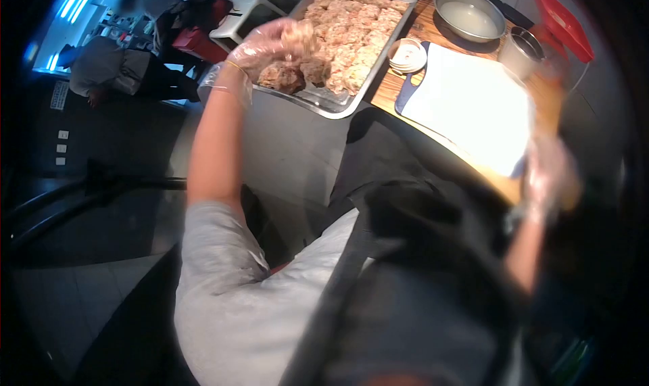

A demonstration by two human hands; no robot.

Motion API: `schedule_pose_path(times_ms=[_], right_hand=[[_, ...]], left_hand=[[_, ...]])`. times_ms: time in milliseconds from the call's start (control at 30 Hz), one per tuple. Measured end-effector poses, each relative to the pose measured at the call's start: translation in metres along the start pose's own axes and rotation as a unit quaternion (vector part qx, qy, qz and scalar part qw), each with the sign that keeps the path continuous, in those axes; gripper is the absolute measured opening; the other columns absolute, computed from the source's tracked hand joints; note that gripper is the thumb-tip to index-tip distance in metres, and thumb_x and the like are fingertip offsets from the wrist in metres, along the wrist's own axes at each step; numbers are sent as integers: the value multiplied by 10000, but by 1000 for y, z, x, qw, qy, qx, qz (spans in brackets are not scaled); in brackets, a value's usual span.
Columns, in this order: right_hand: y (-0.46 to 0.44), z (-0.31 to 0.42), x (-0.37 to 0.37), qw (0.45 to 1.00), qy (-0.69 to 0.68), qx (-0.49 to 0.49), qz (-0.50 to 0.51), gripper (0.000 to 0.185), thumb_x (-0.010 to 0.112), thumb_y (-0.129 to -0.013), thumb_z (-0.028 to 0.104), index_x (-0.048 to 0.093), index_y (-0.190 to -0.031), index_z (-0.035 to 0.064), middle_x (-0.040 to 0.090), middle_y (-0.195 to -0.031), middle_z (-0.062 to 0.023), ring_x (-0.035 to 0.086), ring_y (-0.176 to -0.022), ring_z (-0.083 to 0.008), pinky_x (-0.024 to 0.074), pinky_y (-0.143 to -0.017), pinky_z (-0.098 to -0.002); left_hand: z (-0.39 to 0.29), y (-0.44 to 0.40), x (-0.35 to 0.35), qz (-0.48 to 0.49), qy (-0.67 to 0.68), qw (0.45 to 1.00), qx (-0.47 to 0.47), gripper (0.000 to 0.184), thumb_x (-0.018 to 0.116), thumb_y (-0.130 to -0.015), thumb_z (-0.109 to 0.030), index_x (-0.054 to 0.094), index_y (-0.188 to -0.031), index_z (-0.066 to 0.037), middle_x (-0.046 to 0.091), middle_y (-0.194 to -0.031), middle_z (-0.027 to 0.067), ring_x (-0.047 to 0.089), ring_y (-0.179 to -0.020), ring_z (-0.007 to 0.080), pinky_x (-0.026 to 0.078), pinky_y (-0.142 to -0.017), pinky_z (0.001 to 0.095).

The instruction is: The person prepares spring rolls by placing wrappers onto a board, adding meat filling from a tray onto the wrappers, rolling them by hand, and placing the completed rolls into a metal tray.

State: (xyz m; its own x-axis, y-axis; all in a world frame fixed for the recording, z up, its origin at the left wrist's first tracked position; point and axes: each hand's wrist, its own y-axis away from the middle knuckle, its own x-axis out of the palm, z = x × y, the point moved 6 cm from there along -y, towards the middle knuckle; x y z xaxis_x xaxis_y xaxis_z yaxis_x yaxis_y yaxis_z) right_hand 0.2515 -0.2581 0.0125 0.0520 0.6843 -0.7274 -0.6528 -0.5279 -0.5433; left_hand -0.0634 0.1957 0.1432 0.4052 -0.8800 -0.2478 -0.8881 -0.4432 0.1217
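"Pinkish-beige and lumpy, that clump (299, 38) is up in the left hand (260, 46), upper left of centre!"

"Fingers curled around it, clear plastic glove crinkling, right over the metal tray (366, 94). What's in there?"

"Packed mounds (351, 38) of a similar coarse, moist-looking mix, flecked orange, and darker brown lumps (282, 78) towards the lower left corner."

"Over to the right side of the frame: the right hand (551, 173), gloved and blurred, near the lower end of the white board (473, 102). Open or closed? Can't tell!"

"And upper right, a round metal bowl (470, 15) of cloudy liquid, with small stacked dishes (407, 56) between tray and board."
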Motion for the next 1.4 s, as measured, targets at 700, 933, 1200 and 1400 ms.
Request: schedule_pose_path(times_ms=[700,933,1200,1400], right_hand=[[17,-78,26,922,-327,186,-92,346,628,-954,191,577,-1237,-3,584,-1196,-121,556,-1117,-213,434,-990,-342],[27,-58,12,991,-14,111,-75,370,662,-904,271,589,-1175,31,598,-1136,-171,554,-1097,-303,434,-962,-414],[2,-16,-4,985,-61,55,-151,674,797,-772,268,471,-1312,31,438,-1349,-190,457,-1238,-336,351,-1098,-440],[-83,5,61,938,-324,-9,-120,1056,915,-600,216,326,-1469,111,241,-1533,-205,294,-1412,-378,306,-1160,-424]], left_hand=[[17,-65,235,43,-314,907,277,930,841,-666,-264,388,-1442,-24,457,-1412,226,442,-1332,314,374,-1100,406],[54,-79,245,-108,-294,909,275,886,771,-756,-380,347,-1454,-35,481,-1358,206,469,-1250,355,364,-1076,439],[88,-116,239,-139,-62,961,233,609,699,-860,-190,440,-1365,29,578,-1243,220,579,-1164,315,461,-1000,417],[71,-101,240,-132,-99,967,195,580,687,-864,-180,450,-1349,32,567,-1248,212,579,-1165,314,466,-991,400]])
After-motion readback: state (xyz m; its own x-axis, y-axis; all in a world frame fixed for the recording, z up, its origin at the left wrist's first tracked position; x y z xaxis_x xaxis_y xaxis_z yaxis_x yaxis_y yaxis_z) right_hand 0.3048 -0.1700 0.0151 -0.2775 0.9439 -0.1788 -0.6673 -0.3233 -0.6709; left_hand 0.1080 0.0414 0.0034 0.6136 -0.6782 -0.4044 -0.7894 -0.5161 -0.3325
